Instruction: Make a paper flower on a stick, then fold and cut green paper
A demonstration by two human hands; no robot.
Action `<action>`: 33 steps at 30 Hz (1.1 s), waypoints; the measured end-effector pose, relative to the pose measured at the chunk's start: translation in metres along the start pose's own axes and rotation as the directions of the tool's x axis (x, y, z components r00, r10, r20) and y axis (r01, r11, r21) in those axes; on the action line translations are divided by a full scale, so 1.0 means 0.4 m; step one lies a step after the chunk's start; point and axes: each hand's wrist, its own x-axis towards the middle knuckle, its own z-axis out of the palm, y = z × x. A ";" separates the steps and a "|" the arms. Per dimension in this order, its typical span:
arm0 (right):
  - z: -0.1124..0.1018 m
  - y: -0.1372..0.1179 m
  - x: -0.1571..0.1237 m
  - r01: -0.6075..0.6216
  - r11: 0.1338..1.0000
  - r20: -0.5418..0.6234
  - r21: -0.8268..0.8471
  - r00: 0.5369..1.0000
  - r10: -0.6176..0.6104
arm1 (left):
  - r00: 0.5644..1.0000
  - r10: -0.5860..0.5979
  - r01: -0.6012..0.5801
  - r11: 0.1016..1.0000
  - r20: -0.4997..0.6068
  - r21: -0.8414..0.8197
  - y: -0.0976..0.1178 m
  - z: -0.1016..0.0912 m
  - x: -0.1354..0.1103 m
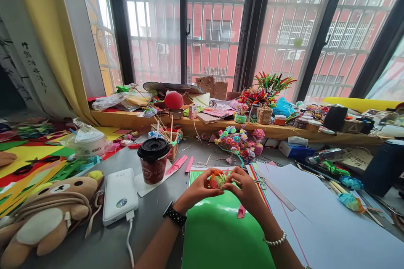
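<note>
Between my two hands is a small folded paper flower (217,179), orange-red on the left and pale yellow-green on the right. My left hand (199,188) curls round its left side, thumb along the bottom. My right hand (241,185) pinches at its right edge, fingers bent; part of the flower is hidden behind the fingertips. Both hands are above a shiny green folder (221,235). A folded pink paper piece (241,211) lies on the folder below my right hand. More pink paper strips (177,164) lie beyond my left hand.
A lidded dark red cup (153,166), a white power bank (120,195) with cable and a plush bear (47,214) stand or lie left. White paper sheets (331,218), scissors (260,183) and a ruler (280,195) lie right. Another person's hand (6,158) shows at far left.
</note>
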 end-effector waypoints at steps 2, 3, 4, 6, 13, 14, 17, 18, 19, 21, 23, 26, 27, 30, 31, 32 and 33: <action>0.002 0.000 -0.001 0.003 1.000 -0.016 -0.022 1.000 -0.004 | 1.000 0.016 -0.016 1.000 -0.007 0.006 -0.001 0.002 0.000; 0.004 0.000 -0.001 0.006 1.000 -0.029 -0.030 1.000 -0.007 | 1.000 0.025 -0.025 1.000 -0.013 0.008 -0.002 0.003 0.001; 0.007 0.001 -0.002 0.006 0.999 -0.045 -0.035 0.999 -0.008 | 0.999 0.033 -0.033 0.999 -0.021 0.009 -0.002 0.004 0.002; 0.012 0.005 -0.002 -0.003 1.000 -0.083 -0.028 0.997 0.000 | 0.997 0.054 -0.053 0.999 -0.046 0.010 -0.001 0.007 0.004; 0.007 0.016 -0.003 -0.021 0.999 -0.102 0.042 0.995 0.025 | 0.965 0.194 -0.195 0.981 -0.176 0.010 0.001 -0.001 0.007; 0.005 0.016 -0.003 -0.014 1.000 -0.081 0.010 0.997 0.015 | 0.962 0.208 -0.210 0.978 -0.177 0.006 -0.002 -0.003 0.008; 0.005 0.010 -0.004 0.009 0.997 -0.009 -0.076 1.000 -0.009 | 0.958 0.239 -0.241 0.970 -0.161 0.003 -0.013 -0.007 0.012; 0.007 0.008 -0.005 0.012 0.996 0.006 -0.086 1.000 -0.012 | 0.956 0.248 -0.250 0.968 -0.157 0.009 -0.016 -0.006 0.013; 0.011 0.005 -0.005 0.014 0.996 0.014 -0.088 1.000 -0.013 | 0.953 0.259 -0.259 0.966 -0.156 0.020 -0.018 -0.004 0.014; 0.018 0.001 -0.004 0.013 0.997 0.020 -0.075 1.000 -0.012 | 0.941 0.292 -0.283 0.956 -0.169 0.077 -0.016 0.001 0.014; 0.024 -0.002 -0.002 0.012 0.999 0.018 -0.038 1.000 -0.011 | 0.920 0.341 -0.307 0.933 -0.192 0.187 -0.008 0.007 0.010; 0.025 -0.001 0.001 0.017 0.999 0.013 0.047 1.000 -0.018 | 0.876 0.432 -0.328 0.858 -0.213 0.395 0.009 0.013 -0.004; 0.024 0.001 0.003 0.024 0.997 0.011 0.067 1.000 -0.024 | 0.868 0.451 -0.326 0.834 -0.210 0.445 0.014 0.014 -0.009; 0.021 0.005 0.004 0.040 0.996 -0.001 0.077 0.999 -0.040 | 0.879 0.439 -0.309 0.820 -0.184 0.482 0.020 0.016 -0.017; 0.021 0.006 0.004 0.039 0.997 -0.006 0.073 0.999 -0.039 | 0.890 0.421 -0.304 0.833 -0.172 0.462 0.020 0.016 -0.018; 0.021 0.007 0.004 0.035 0.997 -0.013 0.070 0.999 -0.035 | 0.900 0.404 -0.300 0.847 -0.163 0.440 0.019 0.016 -0.017; 0.022 0.008 0.004 0.032 0.997 -0.022 0.070 0.999 -0.030 | 0.908 0.388 -0.294 0.858 -0.158 0.420 0.017 0.017 -0.016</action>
